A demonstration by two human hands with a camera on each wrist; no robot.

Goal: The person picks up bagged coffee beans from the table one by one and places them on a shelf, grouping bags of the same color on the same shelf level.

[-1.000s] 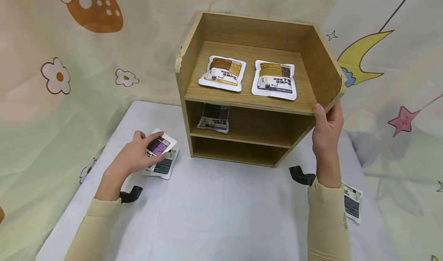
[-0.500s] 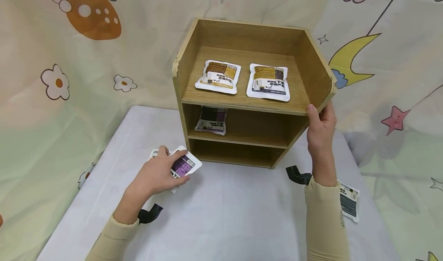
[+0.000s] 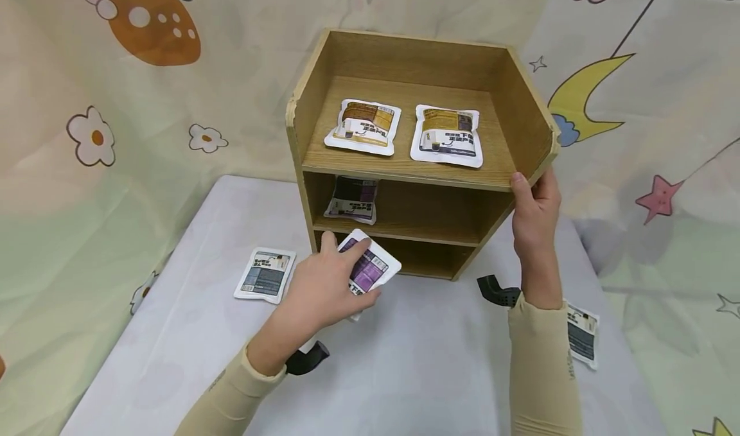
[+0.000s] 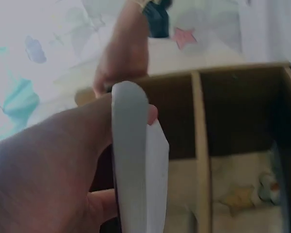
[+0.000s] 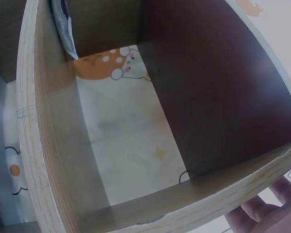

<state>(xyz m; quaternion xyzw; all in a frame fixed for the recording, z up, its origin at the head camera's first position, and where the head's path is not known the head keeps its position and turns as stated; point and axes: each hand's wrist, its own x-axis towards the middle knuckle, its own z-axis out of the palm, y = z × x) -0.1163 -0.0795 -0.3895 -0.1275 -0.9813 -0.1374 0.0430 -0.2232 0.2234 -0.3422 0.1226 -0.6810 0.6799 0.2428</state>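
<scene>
A white pouch with a purple label [image 3: 370,269] is pinched between thumb and fingers of my left hand [image 3: 329,288], in front of the lowest compartment of a wooden shelf unit [image 3: 405,179]. In the left wrist view the pouch [image 4: 130,160] shows edge-on, with the shelf's compartments beyond it. My right hand [image 3: 534,221] grips the unit's right side panel at the level of the top board, thumb at the front edge. The right wrist view shows its fingers [image 5: 257,208] by the panel's outer side.
Two pouches with orange-brown [image 3: 364,126] and yellow [image 3: 447,135] labels lie on the top board. A dark-purple pouch [image 3: 352,200] sits at the left of the middle compartment. On the white table [image 3: 405,359], grey-labelled pouches lie at left [image 3: 264,274] and right [image 3: 582,334].
My left hand has carried the purple-labelled pouch rightward from above the grey-labelled one to the front of the shelf unit, uncovering the grey-labelled pouch. My right hand keeps its grip.
</scene>
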